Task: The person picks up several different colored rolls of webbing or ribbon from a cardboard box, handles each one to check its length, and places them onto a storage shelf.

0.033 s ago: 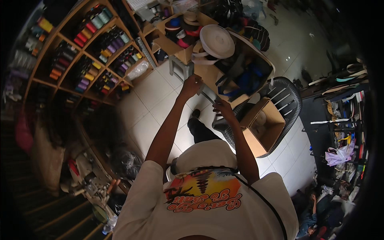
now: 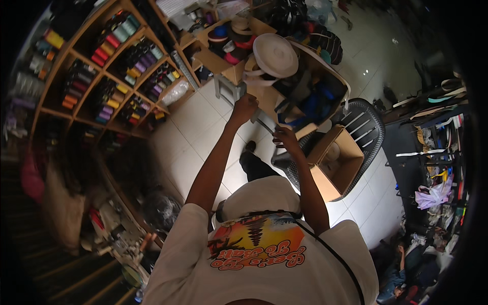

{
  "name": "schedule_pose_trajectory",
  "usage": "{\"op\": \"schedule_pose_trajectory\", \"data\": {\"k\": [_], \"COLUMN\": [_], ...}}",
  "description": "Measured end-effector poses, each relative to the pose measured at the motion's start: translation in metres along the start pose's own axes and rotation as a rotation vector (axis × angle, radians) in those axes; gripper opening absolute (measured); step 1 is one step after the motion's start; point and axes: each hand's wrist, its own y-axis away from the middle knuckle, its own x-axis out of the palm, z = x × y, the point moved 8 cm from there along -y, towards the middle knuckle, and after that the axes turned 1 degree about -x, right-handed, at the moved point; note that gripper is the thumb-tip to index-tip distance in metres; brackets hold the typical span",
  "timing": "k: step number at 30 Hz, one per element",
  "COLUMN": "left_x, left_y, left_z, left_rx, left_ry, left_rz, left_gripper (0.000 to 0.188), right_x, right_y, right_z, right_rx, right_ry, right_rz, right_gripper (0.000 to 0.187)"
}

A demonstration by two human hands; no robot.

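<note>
Out in front of me, my left hand [image 2: 246, 108] is closed on one end of a narrow grey strip [image 2: 264, 122], which looks like a webbing strap. My right hand [image 2: 285, 140] pinches its other end, lower and to the right. The piece between them looks fairly straight. Just beyond my left hand stands a grey stool [image 2: 231, 90]. Past the strip is a large open cardboard box [image 2: 267, 99] holding dark and blue material, with a big pale roll of tape or webbing [image 2: 275, 56] on top.
On a dark woven chair [image 2: 376, 127] at the right sits an open carton [image 2: 325, 175] with pale rolls inside. Wooden shelves [image 2: 104, 71] of coloured thread spools stand at the left. Straps hang from a black rack [image 2: 427, 152] at the far right. Pale floor tiles [image 2: 190, 137] lie below.
The view has shifted very slightly. Both hands keep their grip on the grey strip, nearly in the same place.
</note>
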Motion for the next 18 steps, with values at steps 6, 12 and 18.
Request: {"op": "schedule_pose_trajectory", "data": {"k": [6,12,18], "left_x": [-0.037,-0.016,-0.001], "left_y": [-0.143,-0.259,-0.327], "left_z": [-0.027,-0.009,0.005], "left_rx": [0.12,0.031,0.031], "left_ry": [-0.171,-0.22,-0.265], "left_rz": [-0.166,-0.019,0.126], "left_gripper": [0.041,0.06,0.065], "right_x": [-0.031,-0.08,-0.093], "right_y": [-0.132,-0.213,-0.24], "right_z": [0.063,0.086,0.066], "right_rx": [-0.04,-0.076,0.208], "right_ry": [-0.226,-0.163,-0.194], "right_rz": [-0.279,-0.692,-0.876], "right_gripper": [0.049,0.053,0.061]}}
